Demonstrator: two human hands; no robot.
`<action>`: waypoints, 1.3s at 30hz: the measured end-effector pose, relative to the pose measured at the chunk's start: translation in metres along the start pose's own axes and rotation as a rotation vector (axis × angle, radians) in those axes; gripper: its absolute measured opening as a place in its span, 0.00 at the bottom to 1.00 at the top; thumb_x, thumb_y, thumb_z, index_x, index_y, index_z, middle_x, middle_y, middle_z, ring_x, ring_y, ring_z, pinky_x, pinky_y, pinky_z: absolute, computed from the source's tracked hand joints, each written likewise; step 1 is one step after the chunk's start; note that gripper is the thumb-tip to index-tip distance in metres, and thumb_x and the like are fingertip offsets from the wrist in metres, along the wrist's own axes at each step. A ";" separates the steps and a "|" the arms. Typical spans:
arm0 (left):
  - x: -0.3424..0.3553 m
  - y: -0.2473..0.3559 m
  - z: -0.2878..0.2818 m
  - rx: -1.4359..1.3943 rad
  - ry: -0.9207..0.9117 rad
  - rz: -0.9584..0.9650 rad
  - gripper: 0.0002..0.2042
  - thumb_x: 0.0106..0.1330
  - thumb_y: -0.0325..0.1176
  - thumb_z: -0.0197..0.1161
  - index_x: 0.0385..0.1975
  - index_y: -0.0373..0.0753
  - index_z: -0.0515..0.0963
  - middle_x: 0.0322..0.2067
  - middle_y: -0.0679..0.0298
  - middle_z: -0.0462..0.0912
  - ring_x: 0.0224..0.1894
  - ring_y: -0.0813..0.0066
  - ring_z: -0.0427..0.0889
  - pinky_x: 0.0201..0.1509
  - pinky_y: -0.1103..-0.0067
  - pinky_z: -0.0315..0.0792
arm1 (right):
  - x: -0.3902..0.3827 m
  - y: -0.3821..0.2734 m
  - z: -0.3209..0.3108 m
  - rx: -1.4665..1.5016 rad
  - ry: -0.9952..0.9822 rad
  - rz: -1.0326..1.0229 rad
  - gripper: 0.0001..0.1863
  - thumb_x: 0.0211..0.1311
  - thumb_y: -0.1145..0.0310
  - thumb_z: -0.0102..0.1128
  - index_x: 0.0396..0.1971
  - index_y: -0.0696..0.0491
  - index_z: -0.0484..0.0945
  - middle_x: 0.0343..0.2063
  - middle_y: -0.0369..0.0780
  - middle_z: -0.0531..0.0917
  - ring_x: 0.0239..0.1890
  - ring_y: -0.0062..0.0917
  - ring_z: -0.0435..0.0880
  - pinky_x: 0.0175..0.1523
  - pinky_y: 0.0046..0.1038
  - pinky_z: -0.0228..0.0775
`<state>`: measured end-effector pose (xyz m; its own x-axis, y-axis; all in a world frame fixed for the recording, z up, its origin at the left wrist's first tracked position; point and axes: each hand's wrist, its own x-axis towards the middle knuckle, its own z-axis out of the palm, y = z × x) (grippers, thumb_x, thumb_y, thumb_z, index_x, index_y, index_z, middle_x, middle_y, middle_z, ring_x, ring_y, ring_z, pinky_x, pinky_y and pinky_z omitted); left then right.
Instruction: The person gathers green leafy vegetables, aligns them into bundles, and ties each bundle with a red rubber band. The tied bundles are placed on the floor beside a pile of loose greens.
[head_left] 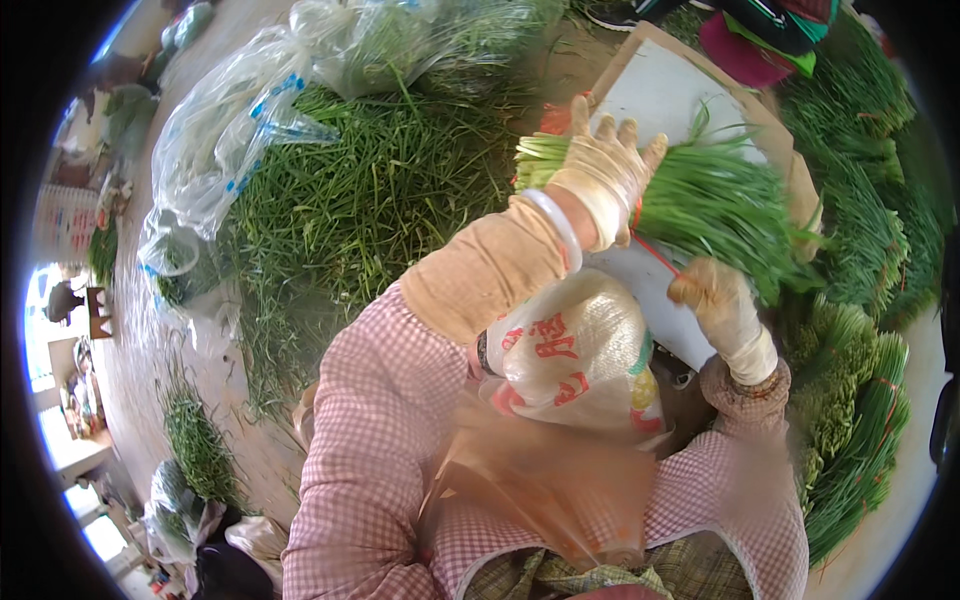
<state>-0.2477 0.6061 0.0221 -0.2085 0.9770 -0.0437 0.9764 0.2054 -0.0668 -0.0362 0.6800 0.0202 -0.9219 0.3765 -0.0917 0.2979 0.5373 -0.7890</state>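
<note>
Bundle of green stalks [725, 200]: lying across a white board [650, 90], pale cut ends to the wearer's left, leafy tips fanned out to the right and a bit motion-blurred. Thin red tie [656, 254] comes off the bundle's near side, just right of the left wrist, and runs taut down to the right.

Left hand [608, 172]: cream glove, on top of the bundle near the stem end, fingers splayed, not curled into a fist. Can't see from here where the thumb side grips, if it does.

Right hand [715, 305]: stained glove, fingers curled in, pinching the tie's far end, below the leaves and at the board's near right side.

Left forearm has a tan sleeve cover [490, 265] and a pale bangle [556, 228] at the wrist; pink checked sleeve [365, 400] above that. White woven sack [580, 350] with red print sits between the arms, on the wearer's side of the board. Brown apron [540, 490] behind it.

Left of the board: big heap of loose greens [350, 190], clear plastic bag [205, 150] draped along its far and left edges. Smaller green pile [200, 440] further out on the floor. Right side: more bundles [865, 440] stacked, at least one with a red band.
</note>
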 end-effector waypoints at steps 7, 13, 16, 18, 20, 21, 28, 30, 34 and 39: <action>0.000 -0.001 -0.002 0.062 -0.023 -0.093 0.62 0.36 0.63 0.76 0.72 0.41 0.51 0.65 0.54 0.64 0.70 0.58 0.60 0.69 0.44 0.49 | 0.110 0.007 0.004 1.047 0.452 -0.199 0.18 0.70 0.59 0.55 0.30 0.60 0.80 0.33 0.40 0.85 0.32 0.21 0.80 0.32 0.18 0.69; 0.017 -0.022 0.022 0.059 0.021 -0.117 0.61 0.38 0.63 0.76 0.72 0.43 0.50 0.62 0.55 0.68 0.65 0.58 0.69 0.70 0.51 0.53 | 0.119 0.006 -0.007 1.334 0.244 -0.119 0.20 0.71 0.55 0.54 0.21 0.52 0.76 0.30 0.41 0.86 0.33 0.23 0.85 0.24 0.15 0.66; 0.024 -0.034 0.018 -0.043 -0.052 -0.104 0.62 0.38 0.64 0.75 0.73 0.41 0.49 0.62 0.53 0.69 0.65 0.60 0.69 0.70 0.56 0.57 | 0.093 -0.011 0.008 1.132 0.152 -0.035 0.22 0.67 0.52 0.58 0.15 0.47 0.69 0.17 0.35 0.76 0.19 0.18 0.71 0.20 0.19 0.55; 0.027 -0.040 0.012 -0.111 -0.125 -0.095 0.61 0.41 0.64 0.74 0.72 0.39 0.49 0.59 0.50 0.72 0.62 0.56 0.71 0.69 0.58 0.59 | 0.076 -0.015 0.032 1.239 0.177 -0.014 0.19 0.69 0.54 0.55 0.20 0.48 0.70 0.19 0.33 0.77 0.19 0.14 0.67 0.22 0.17 0.54; 0.030 -0.041 0.006 -0.080 -0.189 -0.083 0.61 0.42 0.64 0.74 0.73 0.40 0.49 0.59 0.50 0.73 0.63 0.57 0.72 0.69 0.58 0.60 | 0.045 -0.011 0.068 1.261 0.257 0.085 0.19 0.71 0.56 0.53 0.20 0.48 0.70 0.17 0.29 0.72 0.20 0.13 0.63 0.25 0.17 0.54; 0.030 -0.040 0.004 -0.096 -0.202 -0.044 0.61 0.41 0.64 0.74 0.73 0.41 0.48 0.60 0.50 0.72 0.63 0.57 0.71 0.68 0.57 0.59 | 0.032 -0.006 0.080 1.220 0.287 0.104 0.18 0.71 0.57 0.53 0.21 0.49 0.71 0.17 0.29 0.71 0.20 0.13 0.64 0.26 0.17 0.55; 0.010 -0.043 0.002 -0.061 -0.160 0.040 0.64 0.39 0.67 0.73 0.74 0.48 0.42 0.71 0.53 0.54 0.74 0.55 0.52 0.72 0.47 0.43 | 0.009 -0.016 0.013 0.530 -0.119 -0.190 0.21 0.63 0.54 0.65 0.43 0.58 0.79 0.42 0.39 0.81 0.45 0.24 0.78 0.54 0.26 0.69; -0.013 -0.061 0.008 -0.182 0.098 -0.020 0.63 0.39 0.74 0.66 0.74 0.49 0.43 0.73 0.54 0.51 0.75 0.56 0.49 0.73 0.46 0.40 | 0.020 -0.034 -0.014 0.179 0.195 -0.424 0.31 0.56 0.46 0.67 0.49 0.57 0.78 0.52 0.43 0.79 0.56 0.34 0.76 0.61 0.34 0.67; -0.089 -0.132 0.026 -0.867 0.522 -0.408 0.57 0.47 0.63 0.72 0.71 0.35 0.52 0.70 0.49 0.58 0.73 0.55 0.55 0.74 0.62 0.50 | 0.076 -0.033 0.002 -1.196 0.100 -0.162 0.61 0.41 0.40 0.73 0.73 0.46 0.48 0.67 0.43 0.63 0.71 0.41 0.56 0.71 0.56 0.42; -0.247 -0.157 0.061 -0.863 -0.125 -0.573 0.56 0.48 0.57 0.75 0.71 0.33 0.51 0.69 0.46 0.59 0.72 0.56 0.58 0.74 0.71 0.53 | 0.166 0.003 0.037 -1.052 0.119 -0.198 0.60 0.35 0.51 0.79 0.71 0.47 0.53 0.56 0.41 0.73 0.58 0.36 0.72 0.66 0.52 0.54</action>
<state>-0.3532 0.3293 -0.0179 -0.6098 0.7178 -0.3360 0.4279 0.6551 0.6227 -0.1975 0.7162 -0.0196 -0.9639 0.2524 0.0851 0.2624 0.9547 0.1403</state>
